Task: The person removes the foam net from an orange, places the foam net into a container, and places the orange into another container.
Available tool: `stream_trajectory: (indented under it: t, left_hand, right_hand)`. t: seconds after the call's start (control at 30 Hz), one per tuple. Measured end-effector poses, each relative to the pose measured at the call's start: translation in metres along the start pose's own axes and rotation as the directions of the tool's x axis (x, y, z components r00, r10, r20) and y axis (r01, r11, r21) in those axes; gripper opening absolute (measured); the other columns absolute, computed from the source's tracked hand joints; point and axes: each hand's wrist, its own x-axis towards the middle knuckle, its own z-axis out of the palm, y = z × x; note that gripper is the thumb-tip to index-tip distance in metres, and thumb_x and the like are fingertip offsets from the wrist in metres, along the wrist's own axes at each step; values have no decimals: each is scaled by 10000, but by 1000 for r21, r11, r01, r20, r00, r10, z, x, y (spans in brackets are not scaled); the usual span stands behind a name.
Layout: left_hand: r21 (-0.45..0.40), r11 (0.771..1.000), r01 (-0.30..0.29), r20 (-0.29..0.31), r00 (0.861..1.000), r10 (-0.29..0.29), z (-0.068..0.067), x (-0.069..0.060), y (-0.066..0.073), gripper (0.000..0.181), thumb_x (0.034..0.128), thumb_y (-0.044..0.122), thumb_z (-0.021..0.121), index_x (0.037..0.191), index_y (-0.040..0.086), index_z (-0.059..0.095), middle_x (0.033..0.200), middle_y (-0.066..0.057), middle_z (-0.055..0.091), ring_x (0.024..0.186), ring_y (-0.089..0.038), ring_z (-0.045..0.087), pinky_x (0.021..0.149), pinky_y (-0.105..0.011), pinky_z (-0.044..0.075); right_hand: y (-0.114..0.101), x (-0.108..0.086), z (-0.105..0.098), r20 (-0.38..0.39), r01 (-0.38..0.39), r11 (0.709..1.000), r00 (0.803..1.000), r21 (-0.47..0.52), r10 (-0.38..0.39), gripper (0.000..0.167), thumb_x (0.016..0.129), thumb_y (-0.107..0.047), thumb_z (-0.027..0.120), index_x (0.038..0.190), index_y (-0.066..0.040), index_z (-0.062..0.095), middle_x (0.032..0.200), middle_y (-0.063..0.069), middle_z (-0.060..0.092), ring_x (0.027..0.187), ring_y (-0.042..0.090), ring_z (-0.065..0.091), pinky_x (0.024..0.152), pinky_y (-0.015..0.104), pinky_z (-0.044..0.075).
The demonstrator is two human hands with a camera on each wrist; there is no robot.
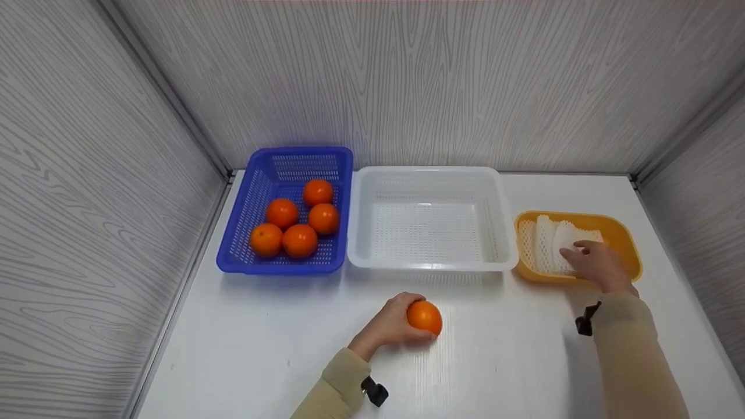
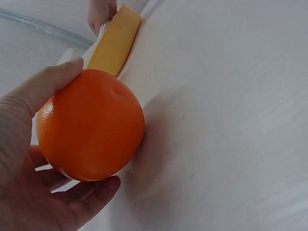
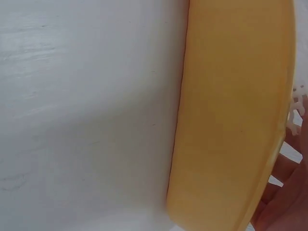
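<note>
My left hand [image 1: 400,321] grips an orange [image 1: 424,318] just over the white table, in front of the white basket. In the left wrist view the thumb lies on top of the orange [image 2: 91,125] and the fingers curl under it. At the right, my right hand [image 1: 599,265] reaches into a yellow basket [image 1: 625,247] and touches white foam fruit nets [image 1: 553,244]. The right wrist view shows its bent fingers [image 3: 284,168] behind the basket's wall [image 3: 231,115], beside a bit of netting [image 3: 299,103]. Whether they pinch a net cannot be made out.
A blue basket [image 1: 233,233] with several oranges [image 1: 300,241] stands at the back left. Next to it is a white basket [image 1: 430,266] with nothing in it. Grey wood-patterned walls [image 1: 430,81] enclose the table [image 1: 495,355] at the back and both sides.
</note>
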Motion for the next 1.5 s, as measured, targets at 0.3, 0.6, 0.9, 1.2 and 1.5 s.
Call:
stream_trajectory:
  t: [0.3,0.6,0.9,1.2,1.5]
  left_hand:
    - [25,999,-26,-20,999,26,0,0,0,729,714,440,848,1301,113,566,1195,15,559,1028,-181,537,863,-395,487]
    - [22,999,-45,-60,997,46,-8,-5,1,724,715,441,855,1286,94,578,1196,2,560,1077,-214,522,913,-408,478]
    - [4,999,-51,-120,991,51,-32,-16,14,779,707,457,857,1323,80,565,1266,-31,560,1122,-247,516,927,-447,472]
    - [22,993,-115,-163,980,117,-66,-24,28,802,721,469,851,1357,83,549,1298,-29,554,1115,-230,546,933,-443,475]
    - [6,991,-136,-326,936,130,-102,-22,29,784,721,441,860,1330,51,560,1289,-82,568,1120,-267,554,922,-487,484]
  right_hand:
    - [-18,-8,1,-232,49,999,972,17,-43,740,954,-498,569,1393,86,451,1352,355,448,1149,493,479,975,619,380]
    - [-65,-27,8,-554,284,951,814,122,-172,417,938,-191,656,1249,83,609,1236,291,576,1131,445,506,937,565,401]
    - [-101,-45,29,-573,465,879,751,108,-327,343,896,-92,706,1186,79,639,1135,263,603,1064,410,527,893,546,402]
    - [-135,-56,53,-530,580,806,724,122,-441,354,864,-46,739,1192,49,646,1144,223,610,1049,370,552,850,510,440]
    - [-171,-61,80,-464,653,746,705,130,-536,348,847,-60,760,1175,10,668,1148,169,631,1055,319,567,861,488,451]
